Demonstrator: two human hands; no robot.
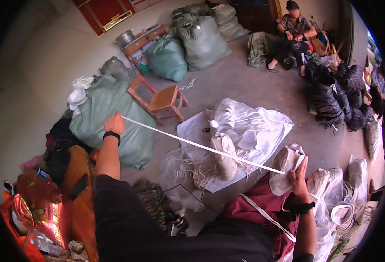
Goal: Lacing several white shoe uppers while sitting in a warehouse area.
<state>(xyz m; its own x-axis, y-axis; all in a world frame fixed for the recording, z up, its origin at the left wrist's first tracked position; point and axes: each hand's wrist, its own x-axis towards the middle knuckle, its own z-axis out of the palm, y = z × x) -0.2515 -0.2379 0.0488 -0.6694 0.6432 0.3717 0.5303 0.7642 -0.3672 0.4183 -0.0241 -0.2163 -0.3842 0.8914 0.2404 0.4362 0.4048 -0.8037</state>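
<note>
My left hand is raised out to the left and pinches the end of a long white lace, pulled taut across the view. The lace runs down to a white shoe upper that my right hand holds on my lap. Both wrists wear black bands. Another white strap lies across my dark red trousers. Below the lace a white finished shoe rests on a clear plastic sheet with loose laces.
A small wooden stool stands ahead. Large green sacks lie to the left and at the back. Black bundles are stacked at the right. Another person sits at the far side. White shoe uppers pile at my right.
</note>
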